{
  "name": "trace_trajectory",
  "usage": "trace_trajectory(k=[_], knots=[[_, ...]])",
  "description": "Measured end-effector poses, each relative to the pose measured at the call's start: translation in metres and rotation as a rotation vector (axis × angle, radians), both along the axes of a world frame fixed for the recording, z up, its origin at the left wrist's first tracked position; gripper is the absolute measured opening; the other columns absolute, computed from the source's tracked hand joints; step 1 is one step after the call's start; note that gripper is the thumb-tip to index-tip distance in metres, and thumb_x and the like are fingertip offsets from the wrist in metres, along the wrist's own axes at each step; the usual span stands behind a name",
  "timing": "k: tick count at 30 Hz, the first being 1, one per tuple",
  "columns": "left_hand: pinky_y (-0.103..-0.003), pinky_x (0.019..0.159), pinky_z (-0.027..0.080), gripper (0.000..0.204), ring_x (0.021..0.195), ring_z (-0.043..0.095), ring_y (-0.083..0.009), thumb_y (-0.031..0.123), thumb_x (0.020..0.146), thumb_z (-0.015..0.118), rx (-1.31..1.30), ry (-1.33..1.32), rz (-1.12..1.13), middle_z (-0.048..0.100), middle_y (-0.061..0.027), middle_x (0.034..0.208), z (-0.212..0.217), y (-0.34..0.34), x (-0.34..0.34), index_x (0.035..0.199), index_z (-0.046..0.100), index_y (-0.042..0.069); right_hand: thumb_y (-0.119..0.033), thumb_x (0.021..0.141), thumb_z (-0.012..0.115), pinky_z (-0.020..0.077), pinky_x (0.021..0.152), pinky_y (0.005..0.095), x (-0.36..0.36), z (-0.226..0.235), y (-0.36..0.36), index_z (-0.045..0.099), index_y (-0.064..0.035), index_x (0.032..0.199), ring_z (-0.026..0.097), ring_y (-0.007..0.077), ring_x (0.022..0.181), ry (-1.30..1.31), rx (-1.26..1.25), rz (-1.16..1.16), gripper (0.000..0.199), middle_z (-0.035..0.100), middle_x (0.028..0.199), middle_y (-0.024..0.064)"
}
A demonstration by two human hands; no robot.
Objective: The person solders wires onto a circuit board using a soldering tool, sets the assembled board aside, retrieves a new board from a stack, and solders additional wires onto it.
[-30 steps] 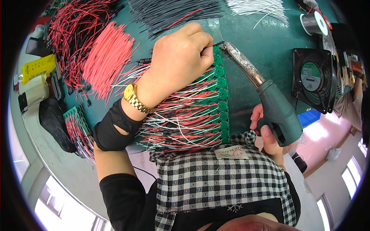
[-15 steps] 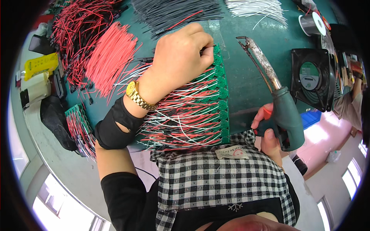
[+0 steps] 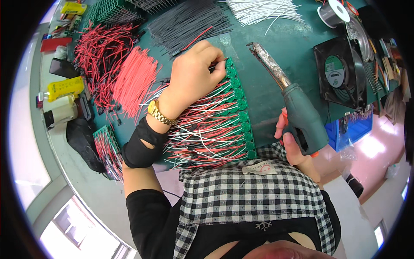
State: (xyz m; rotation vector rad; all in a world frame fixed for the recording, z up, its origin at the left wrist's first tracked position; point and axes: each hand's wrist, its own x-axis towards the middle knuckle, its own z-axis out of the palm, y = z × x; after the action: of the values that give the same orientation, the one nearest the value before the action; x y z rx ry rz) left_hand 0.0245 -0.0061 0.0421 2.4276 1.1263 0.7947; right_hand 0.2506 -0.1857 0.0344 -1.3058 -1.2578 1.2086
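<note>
My left hand (image 3: pixel 194 75) rests on a row of small round green circuit boards (image 3: pixel 241 116) with red, white and black wires (image 3: pixel 207 134) fanned out from them. Its fingertips pinch a thin wire against the top board. My right hand (image 3: pixel 291 138) grips the dark green handle of a soldering iron (image 3: pixel 297 112). The iron's metal tip (image 3: pixel 258 52) is lifted to the right of the boards, apart from them. A gold watch (image 3: pixel 160 114) sits on my left wrist.
Piles of cut red wires (image 3: pixel 129 80), black wires (image 3: pixel 189 21) and white wires (image 3: pixel 263 11) lie on the green mat. A black fan (image 3: pixel 338 71) stands at the right, a solder spool (image 3: pixel 333 13) behind it. More wired boards (image 3: pixel 105 149) sit at the left edge.
The soldering iron's tip has swung up and right, away from the top board. My left hand stayed on the boards with its fingers pinched.
</note>
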Motion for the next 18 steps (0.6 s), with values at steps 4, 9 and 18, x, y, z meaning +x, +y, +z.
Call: trace_trajectory(k=[4,9,18], knots=[[-0.039,0.069,0.048,0.007,0.079,0.057,-0.0301,0.010,0.073,0.063,0.106,0.158,-0.079,0.057,-0.0091,0.080,0.027,0.001,0.006,0.072,0.061,0.004,-0.030,0.085,0.058,0.0364,0.053,0.0219,0.007,-0.003,-0.008,0.041,-0.0044,0.129,0.049,0.0096,0.067,-0.087,0.089,0.014,0.054,0.051,0.087,0.0061],[-0.041,0.072,0.048,0.013,0.083,0.057,-0.0319,0.017,0.076,0.061,0.146,0.240,0.109,0.059,-0.0125,0.087,0.027,0.038,0.002,0.077,0.066,0.005,-0.029,0.084,0.058,0.0377,0.055,0.0226,0.010,-0.009,-0.020,0.039,-0.0039,0.131,0.049,0.0099,0.068,0.146,0.030,0.015,0.056,0.050,0.088,0.0061],[-0.043,0.073,0.046,0.009,0.084,0.057,-0.0335,0.013,0.082,0.061,0.225,0.348,0.186,0.060,-0.0135,0.088,0.022,0.048,0.010,0.084,0.062,0.004,-0.010,0.074,0.057,0.0446,0.064,0.0311,0.018,0.013,-0.010,0.051,-0.0023,0.109,0.054,0.0216,0.073,-0.311,0.249,0.023,0.037,0.056,0.086,0.0094]])
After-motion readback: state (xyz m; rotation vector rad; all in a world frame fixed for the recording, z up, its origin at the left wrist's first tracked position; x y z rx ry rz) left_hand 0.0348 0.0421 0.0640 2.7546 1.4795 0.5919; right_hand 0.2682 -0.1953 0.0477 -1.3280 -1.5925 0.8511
